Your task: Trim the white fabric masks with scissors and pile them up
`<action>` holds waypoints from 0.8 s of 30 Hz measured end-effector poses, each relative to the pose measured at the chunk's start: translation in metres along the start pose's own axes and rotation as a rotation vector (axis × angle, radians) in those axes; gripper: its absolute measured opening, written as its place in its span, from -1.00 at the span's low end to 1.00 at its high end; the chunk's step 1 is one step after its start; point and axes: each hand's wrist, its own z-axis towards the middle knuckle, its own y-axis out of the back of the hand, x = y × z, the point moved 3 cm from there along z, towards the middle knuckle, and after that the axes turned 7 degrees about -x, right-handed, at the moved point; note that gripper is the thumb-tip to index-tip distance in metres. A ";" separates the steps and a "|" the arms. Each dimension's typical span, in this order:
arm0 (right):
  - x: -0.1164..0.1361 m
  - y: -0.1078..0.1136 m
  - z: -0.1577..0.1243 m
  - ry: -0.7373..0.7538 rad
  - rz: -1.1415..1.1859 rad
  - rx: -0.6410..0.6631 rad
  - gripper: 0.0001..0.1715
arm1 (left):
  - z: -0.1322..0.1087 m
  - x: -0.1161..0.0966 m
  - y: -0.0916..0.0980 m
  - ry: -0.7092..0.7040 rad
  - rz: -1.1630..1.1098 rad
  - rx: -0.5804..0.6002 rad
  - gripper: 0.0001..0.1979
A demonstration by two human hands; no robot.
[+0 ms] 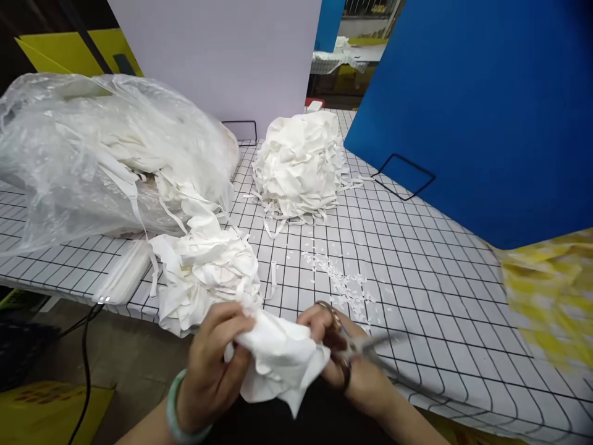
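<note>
A piece of white cloth (280, 352) with pointed corners is stretched between both hands in front of the table edge. My left hand (220, 358), with a pale green bangle at the wrist, pinches its left end. The fingers of my right hand (324, 337) grip the cloth's right side. That same hand also holds a pair of scissors (356, 349), its blades pointing right, away from the cloth and blurred. Just beyond the left hand lies a loose heap of white cloth pieces (208, 266). Small white clippings (345, 287) are scattered on the table past the right hand.
A large clear plastic bag (185, 130) full of white cloth pieces fills the table's left. Farther back stands a stacked pile of white pieces (299, 164) with narrow straps. A blue panel (482, 123) and a pale panel (222, 55) rise behind. Yellow checked material (551, 296) lies right.
</note>
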 end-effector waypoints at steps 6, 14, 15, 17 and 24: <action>0.018 0.018 0.093 -0.029 0.119 -0.183 -0.71 | 0.106 0.022 -0.068 0.255 -0.350 0.084 -0.82; 0.089 0.109 0.255 0.365 -0.495 -0.722 -0.56 | 0.266 0.071 -0.079 0.335 -0.266 0.070 -0.60; 0.077 0.112 0.246 0.364 -0.609 -0.763 -0.57 | 0.248 0.079 -0.072 0.319 -0.169 0.081 -0.66; 0.040 0.104 0.216 0.278 -0.702 -0.699 -0.61 | 0.197 0.090 -0.056 0.273 0.000 0.117 -0.82; -0.073 -0.009 0.102 -0.225 -0.537 0.114 -0.67 | 0.067 0.084 -0.002 0.388 -0.034 -0.121 -0.84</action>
